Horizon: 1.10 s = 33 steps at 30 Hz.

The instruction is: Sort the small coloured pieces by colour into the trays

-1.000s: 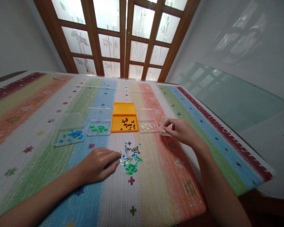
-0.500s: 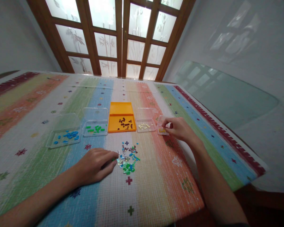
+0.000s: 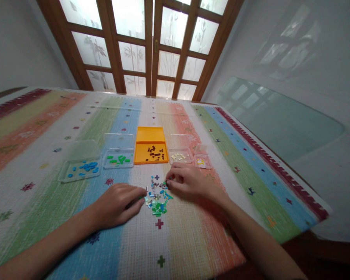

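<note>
A loose pile of tiny building bricks (image 3: 159,208), in green, blue, brown and clear tones, lies on the striped tablecloth. At its left edge rests my left hand (image 3: 124,203), fingers curled and drawn together toward the thumb; what may be between the fingertips is too small to make out. My right hand (image 3: 189,181) is over the pile's upper right edge. Its thumb and index finger are pinched close to dark bricks there, and the fingertips partly hide whatever they hold.
Behind the pile stand open boxes in a row: a clear box of blue bricks (image 3: 80,178), one of green bricks (image 3: 118,166), an orange box of brown bricks (image 3: 141,158), a clear box of cream bricks (image 3: 189,160) and a small box of yellow bricks (image 3: 207,166).
My right hand has moved left and toward me, from the small box of yellow bricks to the pile's edge. My left hand has stayed in place.
</note>
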Each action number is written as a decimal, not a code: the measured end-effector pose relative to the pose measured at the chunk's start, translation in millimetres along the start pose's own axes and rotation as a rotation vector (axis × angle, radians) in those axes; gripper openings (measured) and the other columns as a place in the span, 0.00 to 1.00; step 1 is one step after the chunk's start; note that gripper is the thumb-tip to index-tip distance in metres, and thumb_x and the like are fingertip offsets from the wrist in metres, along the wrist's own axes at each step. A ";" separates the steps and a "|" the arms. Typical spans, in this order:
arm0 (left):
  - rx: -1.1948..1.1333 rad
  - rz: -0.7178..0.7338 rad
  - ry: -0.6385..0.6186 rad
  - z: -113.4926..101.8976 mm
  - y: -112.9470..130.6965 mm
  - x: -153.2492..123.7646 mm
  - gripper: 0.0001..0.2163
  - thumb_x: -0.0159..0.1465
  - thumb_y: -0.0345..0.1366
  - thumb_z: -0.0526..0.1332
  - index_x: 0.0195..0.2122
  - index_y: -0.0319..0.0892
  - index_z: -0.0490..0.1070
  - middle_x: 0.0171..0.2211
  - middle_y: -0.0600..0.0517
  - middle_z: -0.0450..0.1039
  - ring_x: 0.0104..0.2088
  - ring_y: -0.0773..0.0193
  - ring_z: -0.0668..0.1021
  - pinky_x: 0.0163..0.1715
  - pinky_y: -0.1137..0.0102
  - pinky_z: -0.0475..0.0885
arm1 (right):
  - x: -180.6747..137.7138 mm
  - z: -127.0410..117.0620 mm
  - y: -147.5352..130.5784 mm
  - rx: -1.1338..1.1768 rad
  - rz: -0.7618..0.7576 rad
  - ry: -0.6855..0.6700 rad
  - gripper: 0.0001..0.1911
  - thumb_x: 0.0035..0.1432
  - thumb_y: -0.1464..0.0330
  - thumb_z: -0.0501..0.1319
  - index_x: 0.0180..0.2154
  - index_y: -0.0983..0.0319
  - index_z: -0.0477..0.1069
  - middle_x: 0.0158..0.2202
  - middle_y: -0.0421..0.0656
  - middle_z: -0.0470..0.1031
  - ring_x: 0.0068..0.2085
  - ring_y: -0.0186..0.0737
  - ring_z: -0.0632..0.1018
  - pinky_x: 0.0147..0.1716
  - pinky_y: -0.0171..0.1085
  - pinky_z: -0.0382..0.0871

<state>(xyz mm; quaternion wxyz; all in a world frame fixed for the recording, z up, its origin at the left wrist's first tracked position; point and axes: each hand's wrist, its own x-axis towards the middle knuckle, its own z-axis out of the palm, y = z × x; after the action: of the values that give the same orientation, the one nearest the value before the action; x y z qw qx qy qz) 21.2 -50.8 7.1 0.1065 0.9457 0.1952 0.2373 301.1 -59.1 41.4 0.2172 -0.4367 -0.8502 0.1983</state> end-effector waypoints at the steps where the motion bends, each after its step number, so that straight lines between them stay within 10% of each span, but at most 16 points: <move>1: -0.001 -0.001 -0.001 0.4 -0.2 0.0 0.10 0.72 0.35 0.52 0.43 0.40 0.72 0.28 0.52 0.77 0.27 0.63 0.80 0.29 0.69 0.72 | 0.8 5.9 -4.9 0.021 -0.012 -0.008 0.05 0.60 0.74 0.63 0.37 0.63 0.78 0.34 0.42 0.74 0.32 0.33 0.72 0.32 0.33 0.63; 33: 0.021 -0.006 -0.001 2.8 -0.3 -0.7 0.10 0.73 0.35 0.51 0.43 0.41 0.72 0.29 0.51 0.78 0.28 0.61 0.81 0.29 0.68 0.73 | 7.4 42.4 -20.4 -0.094 -0.050 0.030 0.07 0.62 0.72 0.60 0.37 0.62 0.78 0.33 0.42 0.74 0.31 0.34 0.71 0.31 0.35 0.58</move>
<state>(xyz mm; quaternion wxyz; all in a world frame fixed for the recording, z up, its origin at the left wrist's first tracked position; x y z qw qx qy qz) 21.9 -51.2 4.2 0.0975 0.9463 0.2004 0.2344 260.9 -70.3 18.5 0.2139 -0.4280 -0.8659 0.1462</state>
